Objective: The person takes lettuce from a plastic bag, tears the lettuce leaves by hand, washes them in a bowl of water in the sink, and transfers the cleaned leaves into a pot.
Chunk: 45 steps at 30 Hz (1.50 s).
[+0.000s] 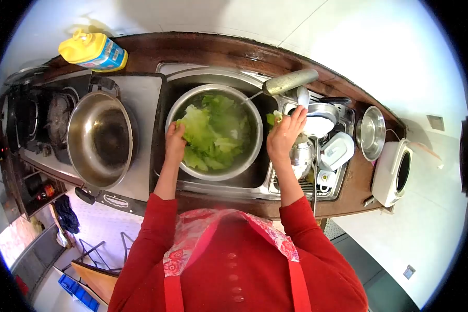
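A metal basin (pixel 256 151) of water and loose lettuce leaves (pixel 218 153) sits in the sink (pixel 255 186). At the basin's left rim, my left hand (pixel 175 143) pinches the edge of a large pale green lettuce leaf (pixel 193 125), which lies over the other leaves. Just right of the basin I hold up my right hand (pixel 286 136), its fingers pointing up and away. A small piece of lettuce (pixel 273 118) shows at its thumb, pressed against the fingers. Part of that piece is hidden by the hand.
Above the sink's right side is the faucet (pixel 291 82). A rack of dishes with a white lidded container (pixel 338 152) stands close to my right hand. On the left a large steel pot (pixel 101 140) sits by the stove, and a yellow jug (pixel 93 51) is behind it.
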Tool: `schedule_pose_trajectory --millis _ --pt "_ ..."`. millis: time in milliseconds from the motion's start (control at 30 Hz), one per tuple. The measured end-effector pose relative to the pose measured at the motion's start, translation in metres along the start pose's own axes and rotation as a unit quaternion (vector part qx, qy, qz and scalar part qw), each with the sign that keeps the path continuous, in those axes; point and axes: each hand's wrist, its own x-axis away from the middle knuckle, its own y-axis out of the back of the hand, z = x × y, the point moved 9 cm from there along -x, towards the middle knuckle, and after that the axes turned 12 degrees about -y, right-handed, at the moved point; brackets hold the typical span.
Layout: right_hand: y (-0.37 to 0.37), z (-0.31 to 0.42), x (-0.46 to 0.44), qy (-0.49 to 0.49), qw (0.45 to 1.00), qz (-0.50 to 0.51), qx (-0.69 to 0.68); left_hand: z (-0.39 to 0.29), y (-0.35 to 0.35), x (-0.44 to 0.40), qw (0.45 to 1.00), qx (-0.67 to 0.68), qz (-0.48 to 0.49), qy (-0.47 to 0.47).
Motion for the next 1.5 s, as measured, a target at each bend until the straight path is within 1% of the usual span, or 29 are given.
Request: schedule_pose_trajectory --millis 100,167,200,267,300,333,367,400,433,467,500,533,567,633,667,700,733,800,900,967,1000,1100,1167,1267,1300,1367,1400,1433,1500 --pt "-0.004 -0.001 0.013 -0.017 0.999 0.031 -0.012 -0.002 -0.014 0.005 0.995 0.097 0.025 0.003" --pt "0.001 0.001 0.013 -0.020 0.999 0.022 -0.036 -0.008 -0.018 0.009 0.997 0.072 0.024 0.004" --pt "-0.004 0.008 0.015 -0.006 0.996 0.046 -0.080 -0.011 -0.021 0.015 0.998 0.058 0.023 0.008" --pt "-0.015 0.028 0.022 0.019 0.982 0.091 -0.164 -0.015 -0.029 0.021 0.998 0.040 0.036 -0.034" --pt "-0.038 0.024 0.033 -0.092 0.954 0.196 -0.209 -0.010 -0.030 0.022 0.998 0.021 0.045 -0.044" --pt "-0.063 0.024 0.051 -0.198 0.901 0.295 -0.250 -0.003 -0.032 0.021 0.997 0.002 0.054 -0.054" --pt "-0.077 0.030 0.059 -0.250 0.842 0.326 -0.349 0.010 -0.025 0.020 0.996 -0.058 0.023 -0.062" --pt "-0.094 0.037 0.071 -0.296 0.770 0.352 -0.443 0.009 -0.034 0.022 0.980 -0.139 0.057 -0.130" --pt "-0.120 0.037 0.087 -0.324 0.723 0.337 -0.509 0.007 -0.045 0.029 0.952 -0.218 0.090 -0.195" --pt "-0.136 0.034 0.100 -0.363 0.713 0.320 -0.508 0.005 -0.057 0.038 0.913 -0.295 0.121 -0.257" --pt "-0.153 0.031 0.113 -0.401 0.702 0.300 -0.507 0.003 -0.067 0.047 0.887 -0.341 0.142 -0.277" --pt "-0.144 0.048 0.113 -0.415 0.629 0.364 -0.548 -0.003 -0.077 0.057 0.858 -0.387 0.162 -0.295" --pt "-0.147 0.050 0.113 -0.409 0.584 0.389 -0.583 -0.007 -0.084 0.064 0.827 -0.431 0.182 -0.312" --pt "-0.150 0.051 0.110 -0.395 0.488 0.432 -0.647 -0.013 -0.071 0.061 0.852 -0.412 0.143 -0.291" --pt "-0.149 0.048 0.111 -0.404 0.472 0.447 -0.644 -0.014 -0.064 0.057 0.863 -0.401 0.124 -0.281" --pt "-0.143 0.049 0.109 -0.411 0.456 0.461 -0.641 -0.022 -0.062 0.053 0.861 -0.387 0.109 -0.310" --pt "-0.139 0.051 0.107 -0.418 0.441 0.474 -0.638 -0.011 -0.060 0.047 0.900 -0.339 0.121 -0.248" --pt "-0.140 0.051 0.107 -0.434 0.430 0.473 -0.635 0.009 -0.058 0.041 0.954 -0.235 0.142 -0.118" --pt "-0.148 0.043 0.113 -0.482 0.395 0.464 -0.629 0.008 -0.057 0.032 0.925 -0.320 0.161 -0.129" --pt "-0.145 0.043 0.114 -0.515 0.361 0.451 -0.633 0.013 -0.057 0.031 0.945 -0.277 0.151 -0.087" --pt "-0.146 0.040 0.116 -0.539 0.362 0.439 -0.621 0.015 -0.057 0.030 0.954 -0.255 0.145 -0.066" --pt "-0.154 0.031 0.124 -0.588 0.358 0.408 -0.600 0.037 -0.032 0.020 0.976 -0.207 0.045 -0.055" --pt "-0.170 0.018 0.136 -0.592 0.347 0.397 -0.609 0.043 -0.020 0.014 0.966 -0.249 0.012 -0.064" --pt "-0.189 -0.023 0.143 -0.588 0.518 0.383 -0.489 0.033 -0.009 0.001 0.924 -0.378 -0.013 -0.064" --pt "-0.191 -0.035 0.131 -0.546 0.613 0.368 -0.435 0.029 -0.009 -0.004 0.901 -0.429 -0.017 -0.061" --pt "-0.196 -0.049 0.103 -0.439 0.778 0.325 -0.310 0.023 -0.016 -0.017 0.886 -0.452 -0.038 -0.094" --pt "-0.199 -0.044 0.090 -0.393 0.819 0.313 -0.277 0.023 -0.019 -0.024 0.879 -0.462 -0.049 -0.110" --pt "-0.201 -0.036 0.075 -0.345 0.855 0.302 -0.242 0.036 -0.022 -0.035 0.825 -0.529 -0.058 -0.191" --pt "-0.220 -0.023 0.070 -0.246 0.914 0.283 -0.154 0.073 -0.030 -0.045 0.827 -0.499 -0.003 -0.261"
